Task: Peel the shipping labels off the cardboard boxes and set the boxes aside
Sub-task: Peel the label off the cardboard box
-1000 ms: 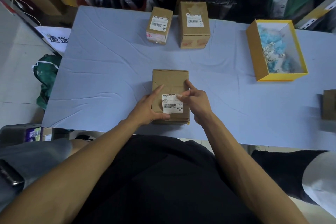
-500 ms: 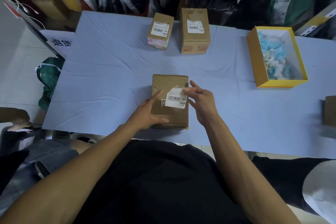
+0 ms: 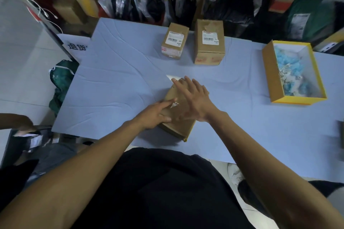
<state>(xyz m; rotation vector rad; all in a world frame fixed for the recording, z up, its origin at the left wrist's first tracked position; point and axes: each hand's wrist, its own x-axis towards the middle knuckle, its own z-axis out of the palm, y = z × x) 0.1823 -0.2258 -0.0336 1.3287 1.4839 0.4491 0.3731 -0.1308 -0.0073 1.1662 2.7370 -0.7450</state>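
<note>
One worktop [image 3: 115, 87], covered in pale blue wrinkled sheet, fills the middle of the head view. Dark shirt of the person occupies the near edge of the frame. Far side: shelving packed with dark bags [image 3: 149, 3] and parcels.

Yellow tray-box [image 3: 270, 72] sits at the right of the worktop, white inside, holding crumpled blue and white scraps [image 3: 290, 72].

Three cardboard boxes on the worktop. Taller far box [image 3: 209, 54] stands upright, white barcode label [image 3: 210, 37] on its top face. Smaller far box [image 3: 173, 48] just left of it, tilted slightly, also labelled [image 3: 174, 38]. The two stand close but apart.

Near box [image 3: 178, 122] lies at the near centre, turned at an angle, under both hands.

Left hand [image 3: 156, 115]: fingers straight, index extended onto the top face, pressing the box down; grip apart, not curled round anything. A small remnant of label [image 3: 174, 104] with print stays stuck on the top face just beside the index fingertip.

Right hand [image 3: 193, 96]: reaches across the far end of the box. A white peeled label [image 3: 172, 77] projects from its fingertips at the far left corner of the box, lifted clear of the cardboard. Grip clamped on that label by pinch; exact finger contact is motion-blurred.

Green bag [image 3: 62, 80] on the floor, left of the worktop.
</note>
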